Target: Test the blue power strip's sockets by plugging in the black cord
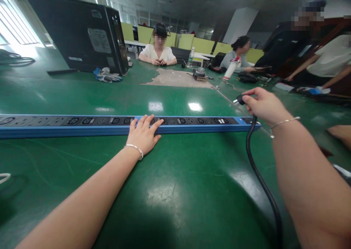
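While the left hand [144, 135] rests with fingers spread on a long blue power strip [192, 128] across the green worktop [192, 168], the right hand [261, 103] pinches a black plug [241, 99] near the strip's right end, its rigid body likely an easier hold than the heavy, springy cable [278, 221].

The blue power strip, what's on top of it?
The left hand rests on the power strip, with sockets showing either side. What that hand covers can't be seen.
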`<move>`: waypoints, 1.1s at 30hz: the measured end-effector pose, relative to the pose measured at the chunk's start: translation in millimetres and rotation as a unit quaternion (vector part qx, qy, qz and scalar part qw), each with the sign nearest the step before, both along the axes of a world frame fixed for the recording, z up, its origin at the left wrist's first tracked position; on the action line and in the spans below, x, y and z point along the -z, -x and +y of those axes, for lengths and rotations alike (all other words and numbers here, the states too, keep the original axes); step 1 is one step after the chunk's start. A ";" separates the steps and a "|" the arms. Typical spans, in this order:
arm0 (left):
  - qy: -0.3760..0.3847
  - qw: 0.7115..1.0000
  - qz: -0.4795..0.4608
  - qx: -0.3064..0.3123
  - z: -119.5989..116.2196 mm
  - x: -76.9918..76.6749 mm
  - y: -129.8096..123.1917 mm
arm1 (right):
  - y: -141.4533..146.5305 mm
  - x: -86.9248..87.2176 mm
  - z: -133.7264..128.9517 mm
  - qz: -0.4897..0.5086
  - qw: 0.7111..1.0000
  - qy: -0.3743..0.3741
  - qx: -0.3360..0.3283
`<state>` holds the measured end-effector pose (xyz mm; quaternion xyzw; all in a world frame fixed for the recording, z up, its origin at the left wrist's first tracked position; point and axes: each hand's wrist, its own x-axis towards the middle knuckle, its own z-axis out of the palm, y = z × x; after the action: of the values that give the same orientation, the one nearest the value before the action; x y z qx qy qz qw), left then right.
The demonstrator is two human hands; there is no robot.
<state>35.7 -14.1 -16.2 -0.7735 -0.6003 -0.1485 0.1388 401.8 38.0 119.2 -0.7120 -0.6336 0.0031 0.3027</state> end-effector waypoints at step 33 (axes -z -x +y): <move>0.001 1.000 0.004 -0.003 0.3 -0.7 -0.3 | -42.6 65.2 25.7 -0.204 0.961 0.169 0.077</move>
<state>36.0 -13.8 -15.5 -0.7725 -0.6023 -0.1439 0.1408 444.5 63.7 54.0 -0.7850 -0.6153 -0.0582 0.0420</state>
